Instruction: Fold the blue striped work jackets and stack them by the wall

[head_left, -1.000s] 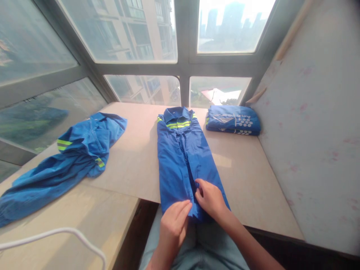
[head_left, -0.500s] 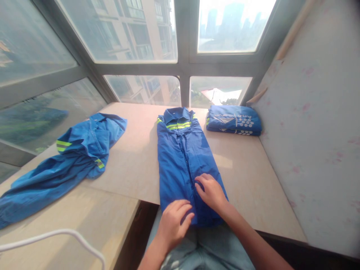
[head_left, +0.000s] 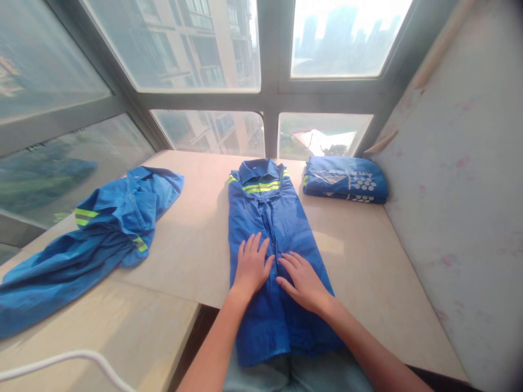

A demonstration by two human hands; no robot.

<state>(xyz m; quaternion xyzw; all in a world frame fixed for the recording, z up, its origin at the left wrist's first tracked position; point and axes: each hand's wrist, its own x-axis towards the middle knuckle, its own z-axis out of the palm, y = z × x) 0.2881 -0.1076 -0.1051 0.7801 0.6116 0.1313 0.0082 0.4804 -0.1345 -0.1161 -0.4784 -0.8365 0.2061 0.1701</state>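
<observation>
A blue work jacket (head_left: pixel 261 223) with yellow-green reflective stripes lies folded lengthwise in front of me, collar at the far end. Its hem hangs over the table's near edge above my lap. Flat on the left front panel rests my left hand (head_left: pixel 254 264), fingers stretched out. My right hand (head_left: pixel 300 277) lies on the other panel beside the centre opening, fingers spread. Neither hand grips the cloth. What lies beneath the palms is hidden.
Two or so folded blue garments (head_left: pixel 345 179) with white print are stacked at the back right, by the wall (head_left: pixel 457 179). A crumpled blue jacket (head_left: pixel 122 212) spreads over the left side of the table (head_left: pixel 183 239). A white cable (head_left: pixel 69 356) curves across the lower left.
My left hand has moved forward from near the hem onto the middle of the jacket. My right hand stays near the centre opening. More of the hem now shows at the near edge.
</observation>
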